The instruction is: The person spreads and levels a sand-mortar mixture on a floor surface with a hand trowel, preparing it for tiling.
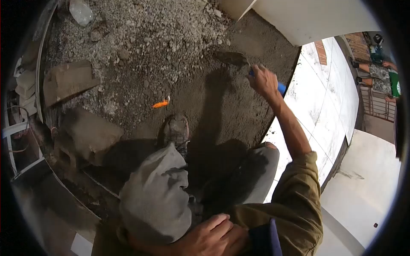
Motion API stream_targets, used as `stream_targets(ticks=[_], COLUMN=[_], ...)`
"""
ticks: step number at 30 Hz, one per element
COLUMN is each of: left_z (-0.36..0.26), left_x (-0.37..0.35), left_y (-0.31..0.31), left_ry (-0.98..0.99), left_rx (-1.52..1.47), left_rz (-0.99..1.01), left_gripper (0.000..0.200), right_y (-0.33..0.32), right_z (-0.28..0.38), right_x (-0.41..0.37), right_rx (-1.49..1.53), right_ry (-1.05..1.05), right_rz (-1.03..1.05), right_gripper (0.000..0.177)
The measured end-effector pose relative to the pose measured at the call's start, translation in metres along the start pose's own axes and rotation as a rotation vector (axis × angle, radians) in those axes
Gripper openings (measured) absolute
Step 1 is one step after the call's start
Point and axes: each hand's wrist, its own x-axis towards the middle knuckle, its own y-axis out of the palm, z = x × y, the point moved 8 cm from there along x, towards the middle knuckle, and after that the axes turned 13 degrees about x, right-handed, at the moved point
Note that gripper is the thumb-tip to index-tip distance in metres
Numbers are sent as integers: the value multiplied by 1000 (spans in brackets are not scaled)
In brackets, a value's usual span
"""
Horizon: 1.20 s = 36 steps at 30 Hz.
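My right hand [264,82] is closed around the blue handle [281,88] of a trowel. The trowel's dark blade [230,57] lies low over the damp grey mortar [243,98], at the border with loose gravel. Across my lap rests my left hand [213,235], empty as far as I can see, its fingers loosely bent and slightly apart. A small orange object [160,103] with a whitish tip lies on the ground ahead of my shoe [176,129].
White marbled tiles [318,94] border the mortar on the right. Gravel [171,34] is heaped ahead, with a clear plastic bag [80,12] at its far left. Blocks [70,81] stand at left. Another person [380,77] is at far right.
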Motion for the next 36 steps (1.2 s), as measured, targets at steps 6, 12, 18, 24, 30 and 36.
stream_targets(ticks=[6,12,18,24,30,36], left_z=[3,4,13,8,30,90], left_x=[16,34,14,24,-1,-285], left_y=[-31,-56,-39,-42,-94,-480], left_ry=[-5,77,-102,-36,-215,-772], left_rx=[5,-18,-36,62,-655,-176], left_rz=[-73,44,-91,-107,-76,-1484], left_gripper=[17,22,24,23,33,40], right_y=[60,135,102,71,-11,-3], right_z=[-30,-13,70,154,227,128], right_x=[-42,0,30,63,51,-7], right_rx=[794,1109,1275,1058,1004,1254], right_ry=[434,614,623,467,13,-90], right_rz=[55,-169,-142,-325,63,-243], right_gripper=[37,42,39,45,32,30])
